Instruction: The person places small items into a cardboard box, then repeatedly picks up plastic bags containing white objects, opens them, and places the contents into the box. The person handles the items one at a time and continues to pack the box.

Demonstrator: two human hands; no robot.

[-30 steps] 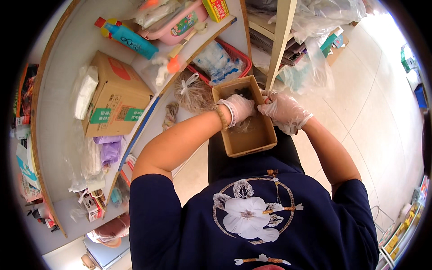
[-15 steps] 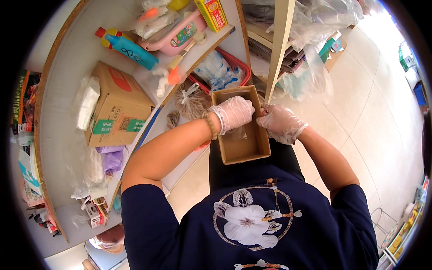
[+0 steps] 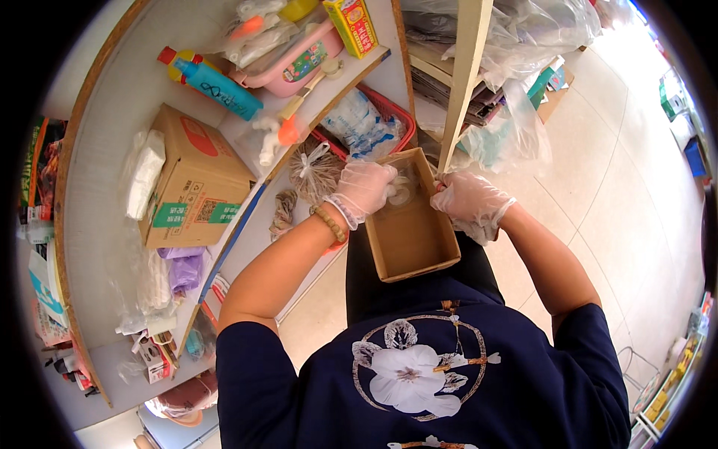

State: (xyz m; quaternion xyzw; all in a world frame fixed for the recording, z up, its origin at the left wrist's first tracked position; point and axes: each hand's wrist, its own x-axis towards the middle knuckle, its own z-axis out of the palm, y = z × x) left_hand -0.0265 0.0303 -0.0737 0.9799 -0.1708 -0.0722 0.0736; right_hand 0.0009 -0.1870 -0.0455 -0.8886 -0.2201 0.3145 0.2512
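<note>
A shallow, open cardboard box point(image 3: 413, 243) is held in front of my body, above my dark-clothed legs. My right hand point(image 3: 473, 200), in a clear plastic glove, is closed on the box's right rim near the far corner. At the far left rim is my left hand point(image 3: 365, 188), gloved too, with its fingers curled in over the wall. Its fingertips touch or nearly touch some clear, rounded plastic point(image 3: 402, 188) inside the box. What that hand grips is hidden behind its own fingers. A beaded bracelet point(image 3: 330, 224) circles my left wrist.
On the left, a shelf unit holds a large carton point(image 3: 196, 179), a blue bottle point(image 3: 221, 90) and a pink basin point(image 3: 293, 63). Below stands a red basket point(image 3: 396, 112) beside a tied bag point(image 3: 314, 168). A pale post point(image 3: 464, 82) rises just beyond the box. Tiled floor point(image 3: 591, 224) lies right.
My left hand has moved left, from over the middle of the box to its left rim, uncovering clear plastic inside. The box has shifted slightly right and nearer. My right hand keeps its hold.
</note>
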